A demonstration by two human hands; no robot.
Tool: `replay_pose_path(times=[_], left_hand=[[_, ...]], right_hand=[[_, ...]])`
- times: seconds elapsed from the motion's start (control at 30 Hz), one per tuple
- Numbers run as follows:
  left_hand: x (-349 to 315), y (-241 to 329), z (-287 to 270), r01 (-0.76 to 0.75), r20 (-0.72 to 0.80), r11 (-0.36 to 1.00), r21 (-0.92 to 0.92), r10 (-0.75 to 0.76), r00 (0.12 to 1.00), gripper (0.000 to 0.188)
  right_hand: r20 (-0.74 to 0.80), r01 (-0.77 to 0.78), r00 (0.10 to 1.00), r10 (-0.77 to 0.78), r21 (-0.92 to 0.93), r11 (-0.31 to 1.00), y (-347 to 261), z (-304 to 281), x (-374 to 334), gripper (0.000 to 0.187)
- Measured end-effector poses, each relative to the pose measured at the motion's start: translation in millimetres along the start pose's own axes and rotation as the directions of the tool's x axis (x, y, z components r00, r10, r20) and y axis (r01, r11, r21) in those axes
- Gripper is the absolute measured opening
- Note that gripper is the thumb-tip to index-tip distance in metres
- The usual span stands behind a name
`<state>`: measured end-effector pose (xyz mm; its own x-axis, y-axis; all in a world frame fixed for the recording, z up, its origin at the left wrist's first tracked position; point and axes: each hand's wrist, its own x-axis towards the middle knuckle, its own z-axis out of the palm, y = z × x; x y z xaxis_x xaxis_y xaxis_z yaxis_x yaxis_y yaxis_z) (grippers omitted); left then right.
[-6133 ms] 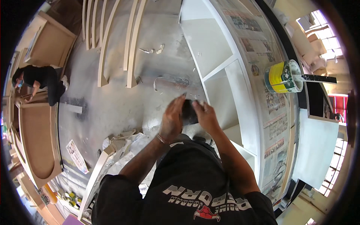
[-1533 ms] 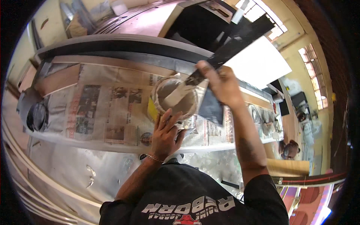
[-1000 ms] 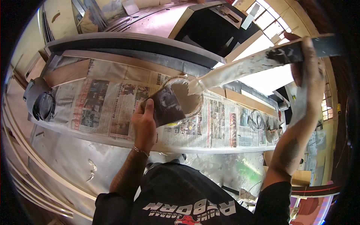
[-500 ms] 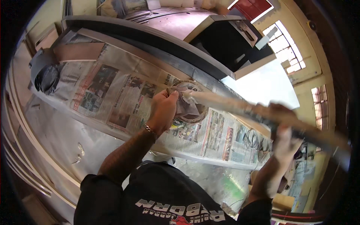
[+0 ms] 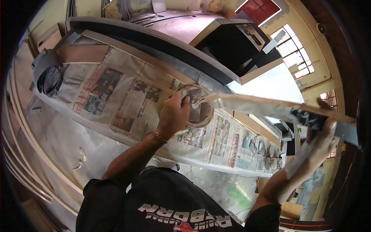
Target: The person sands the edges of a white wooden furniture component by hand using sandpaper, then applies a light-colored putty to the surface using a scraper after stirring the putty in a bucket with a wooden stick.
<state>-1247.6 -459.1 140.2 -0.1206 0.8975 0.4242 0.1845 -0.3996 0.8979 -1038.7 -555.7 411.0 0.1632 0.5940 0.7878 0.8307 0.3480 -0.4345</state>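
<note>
My left hand (image 5: 174, 116) pinches a flat, square, grey-brown piece (image 5: 195, 110), perhaps a scraper blade; its exact kind is unclear. It lies over a round, pale-rimmed object (image 5: 211, 115) on the newspaper. A pale, whitish smear (image 5: 199, 101) shows between the piece and the near end of a long wooden strip (image 5: 255, 105). Out to the right, my right hand (image 5: 319, 141) is closed around this strip, holding it up above the bench. The strip has a whitish coat along its side and a dark patch near my grip.
Newspaper (image 5: 135, 104) covers the bench. A grey roll (image 5: 48, 73) and a brown board (image 5: 83, 53) lie at its left end. Beyond stands a long black panel (image 5: 154, 40) and an open black box (image 5: 232, 42). Thin cables (image 5: 259, 145) lie to the right; long strips (image 5: 34, 154) line the left.
My right hand has moved right and slightly down with the wooden strip, whose near end has drawn away from the left hand. My left hand has shifted slightly right, still holding the flat piece.
</note>
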Motion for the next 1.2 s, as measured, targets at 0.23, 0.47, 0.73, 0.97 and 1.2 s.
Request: replay_pose_path(times=[0.23,0.47,0.73,0.97,1.2], left_hand=[[-6.7,-10.4,-22.2,0.514,0.201,0.671,-0.535,-0.490,0.848,0.015],[-30.4,1.3,-57.1,0.424,0.111,0.553,-0.718,-0.510,0.853,0.021],[-80.7,-0.8,-71.4,0.347,0.039,0.521,-0.780,-0.513,0.857,0.029],[-83.2,34.5,-93.0,-0.244,-0.074,0.943,-0.225,0.233,0.970,0.033],[-45.4,57.2,-74.9,-0.727,0.558,0.656,-0.202,0.687,0.465,0.045]], right_hand=[[-0.013,0.029,0.999,-0.030,-0.094,0.995,-6.4,-0.6,29.7,0.052],[0.503,-0.090,0.863,0.036,0.085,0.992,42.3,97.8,15.8,0.042],[0.861,-0.181,0.469,0.197,-0.124,0.976,96.7,165.7,-50.1,0.062],[0.793,-0.888,0.328,0.513,0.445,-0.120,75.4,95.3,-201.7,0.055],[0.788,-0.736,0.032,0.615,0.434,-0.519,8.0,93.8,-237.5,0.035]])
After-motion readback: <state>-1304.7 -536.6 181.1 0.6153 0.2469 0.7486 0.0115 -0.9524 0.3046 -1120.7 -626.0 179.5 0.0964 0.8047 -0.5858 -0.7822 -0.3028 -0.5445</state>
